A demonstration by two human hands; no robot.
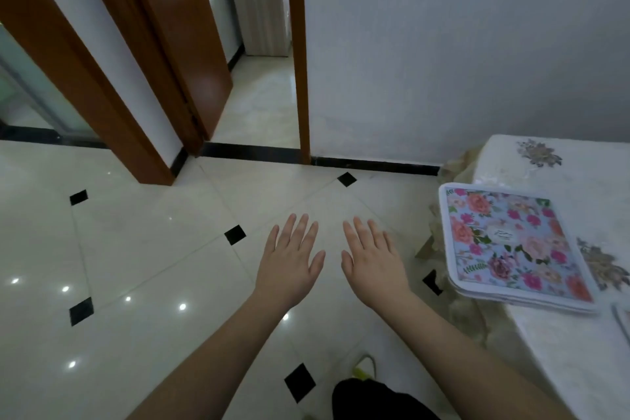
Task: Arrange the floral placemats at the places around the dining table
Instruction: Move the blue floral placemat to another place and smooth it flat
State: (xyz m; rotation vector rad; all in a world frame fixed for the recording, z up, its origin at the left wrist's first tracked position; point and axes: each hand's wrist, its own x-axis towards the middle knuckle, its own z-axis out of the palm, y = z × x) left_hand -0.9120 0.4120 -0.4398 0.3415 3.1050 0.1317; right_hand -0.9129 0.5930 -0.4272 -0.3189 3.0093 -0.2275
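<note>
A stack of floral placemats (511,242) with pink and orange flowers on pale blue lies at the near left corner of the dining table (579,181), which is covered by a white cloth with embroidered flowers. My left hand (289,259) and my right hand (371,259) are stretched out flat over the floor, palms down, fingers apart, holding nothing. Both hands are left of the table and apart from the placemats. The right hand is the nearer one to the stack.
Glossy white floor tiles (136,266) with small black diamonds fill the left and middle. An open doorway (259,78) with brown wooden frames lies ahead. A grey wall (443,61) stands behind the table. My dark trouser leg and a yellow-green shoe (363,368) show at the bottom.
</note>
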